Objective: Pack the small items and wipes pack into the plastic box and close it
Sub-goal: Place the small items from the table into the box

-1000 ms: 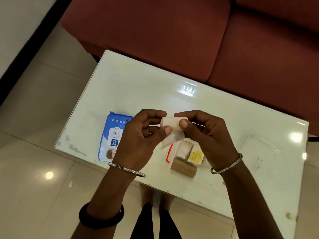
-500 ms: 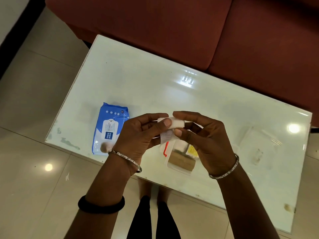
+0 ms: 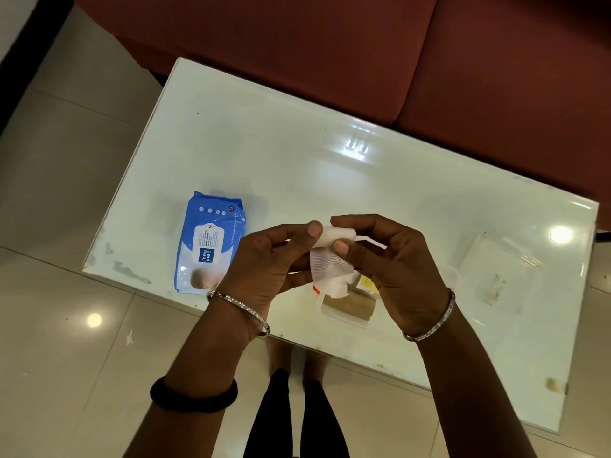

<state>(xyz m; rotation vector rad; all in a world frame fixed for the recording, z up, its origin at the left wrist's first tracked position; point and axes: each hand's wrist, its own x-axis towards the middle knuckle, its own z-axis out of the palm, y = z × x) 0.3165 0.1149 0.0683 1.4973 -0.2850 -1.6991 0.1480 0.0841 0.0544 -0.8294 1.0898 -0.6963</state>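
Both hands are up over the near edge of the tabletop (image 3: 297, 153), working one white gauze roll (image 3: 337, 233) between them. Left hand (image 3: 264, 269): thumb and forefinger pinched on the roll's left end. Right hand (image 3: 393, 259): thumb under, fingers curled over the right end, closed on it. A loose tail of gauze (image 3: 329, 272) hangs below the roll, unwound; my judgement is that I am rolling this tail back up before packing, so the step in hand is tidying a small item, not yet placing it. Plastic box (image 3: 344, 317) sits directly below my hands at the near edge, open, with a brown roll (image 3: 350, 307) inside, a yellow packet (image 3: 367, 283) partly hidden by my right hand, and something red (image 3: 315, 288) at its left side that I cannot identify. Clear lid (image 3: 502, 269) lies well apart toward the right edge. Wipes pack (image 3: 210, 242) lies flat near the left edge, still outside the box. Legible on it: "mee mee" on a dark square, "Wet Wipes" on the white label; finer print too small to read. Next move calls for finishing the wind, then lowering the roll into the free space beside the brown roll.
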